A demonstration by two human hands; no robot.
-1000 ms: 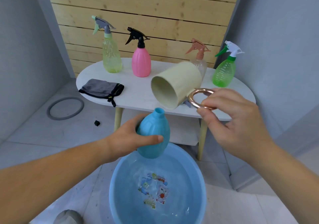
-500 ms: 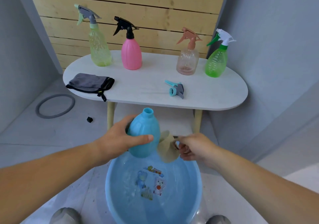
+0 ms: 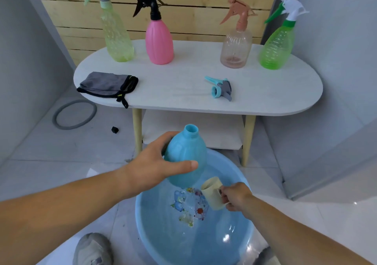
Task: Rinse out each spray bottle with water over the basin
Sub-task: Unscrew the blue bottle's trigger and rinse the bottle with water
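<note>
My left hand [image 3: 155, 168] grips a blue bottle [image 3: 186, 154] with no spray head, held upright over the blue basin [image 3: 155, 238] of water on the floor. My right hand [image 3: 235, 196] holds a cream cup [image 3: 213, 192] by its handle, dipped low in the basin just right of the bottle. The bottle's blue and grey spray head [image 3: 221, 88] lies on the white table [image 3: 183, 85]. Along the table's back stand a yellow-green bottle [image 3: 117, 38], a pink bottle [image 3: 159, 40], a clear pinkish bottle [image 3: 236, 46] and a green bottle [image 3: 277, 44], all with their heads on.
A folded grey cloth [image 3: 107, 85] lies at the table's left end. A grey ring [image 3: 74, 114] and a small black piece [image 3: 114, 130] lie on the floor to the left. My shoes [image 3: 92, 248] show beside the basin. Grey walls close in on both sides.
My right hand has brought the cream cup down from above the bottle's mouth into the basin. The blue bottle stays held in my left hand. The view has tilted down.
</note>
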